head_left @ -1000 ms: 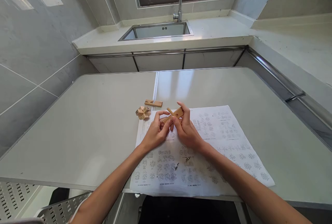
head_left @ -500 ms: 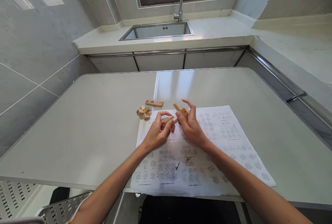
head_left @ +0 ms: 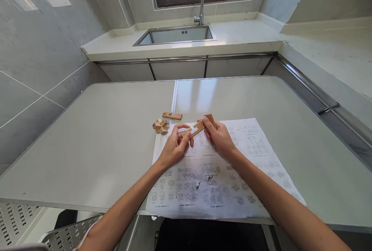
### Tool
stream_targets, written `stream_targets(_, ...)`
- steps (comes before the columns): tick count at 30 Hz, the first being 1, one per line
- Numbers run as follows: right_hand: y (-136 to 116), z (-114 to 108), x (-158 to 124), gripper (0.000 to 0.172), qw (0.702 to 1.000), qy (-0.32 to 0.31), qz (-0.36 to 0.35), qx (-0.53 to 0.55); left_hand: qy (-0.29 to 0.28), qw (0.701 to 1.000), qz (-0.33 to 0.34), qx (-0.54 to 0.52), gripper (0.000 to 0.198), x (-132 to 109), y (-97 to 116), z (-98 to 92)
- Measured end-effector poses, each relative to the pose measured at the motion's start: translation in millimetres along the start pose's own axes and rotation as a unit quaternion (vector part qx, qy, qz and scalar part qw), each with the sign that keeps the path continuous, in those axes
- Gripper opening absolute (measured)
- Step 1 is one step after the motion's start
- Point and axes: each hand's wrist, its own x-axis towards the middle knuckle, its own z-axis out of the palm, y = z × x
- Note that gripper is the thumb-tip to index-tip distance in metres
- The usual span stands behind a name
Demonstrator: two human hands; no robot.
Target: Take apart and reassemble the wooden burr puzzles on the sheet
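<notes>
Above a printed paper sheet [head_left: 221, 165], my left hand [head_left: 176, 144] pinches a notched wooden piece [head_left: 186, 132]. My right hand [head_left: 216, 132] is closed on wooden pieces [head_left: 199, 127]; one notched piece points toward my left hand, and another end sticks up past the right fingers. The pieces of both hands are close together, and whether they touch is hard to tell. Past my left hand lie an assembled star-shaped wooden block [head_left: 161, 126] and a flat notched wooden piece [head_left: 172, 115] on the table.
The pale table [head_left: 87, 138] has a seam running away from me. Behind it stand a counter [head_left: 244, 35] with a sink [head_left: 180, 35] and a faucet [head_left: 200, 2] below a window. A perforated metal chair [head_left: 69, 233] is at the lower left.
My right hand has turned, its raised index finger now folded down around the wood. The wooden pieces in it have changed angle, and a notched one now shows more fully.
</notes>
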Motion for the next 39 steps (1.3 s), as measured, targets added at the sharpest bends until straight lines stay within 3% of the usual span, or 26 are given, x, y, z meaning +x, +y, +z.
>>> stream_targets(3,3,2,0,0.054,0.999,0.0,-0.013,-0.03,0.015,0.999,0.019,0.042,0.038,0,-2,-0.7)
stream_targets(6,6,1,3,0.055,0.999,0.039,-0.021,-0.012,0.076,0.985,0.071,0.137,0.038,-1,-5,-1.7)
stream_targets(11,3,-6,7,0.051,0.987,0.128,-0.058,-0.075,0.101,0.94,0.146,0.29,0.043,1,-11,-1.8)
stream_targets(15,2,-12,9,0.052,0.974,0.116,-0.082,-0.178,0.118,0.894,0.206,0.38,0.045,8,-18,-0.1)
stream_targets(19,6,-11,11,0.05,0.945,0.078,-0.103,-0.301,0.11,0.874,0.202,0.427,0.051,15,-26,0.6)
stream_targets(23,9,-7,10,0.035,0.896,0.056,-0.119,-0.424,0.093,0.866,0.194,0.452,0.053,27,-31,0.6)
stream_targets(31,9,-7,10,0.027,0.85,0.038,-0.126,-0.509,0.124,0.852,0.148,0.486,0.049,72,-37,-1.5)
stream_targets(35,10,-9,13,0.023,0.84,0.044,-0.118,-0.528,0.076,0.845,0.195,0.492,0.038,63,-30,-3.7)
stream_targets(39,9,-11,14,0.018,0.831,0.034,-0.108,-0.544,0.032,0.86,0.212,0.463,0.035,31,-18,-5.9)
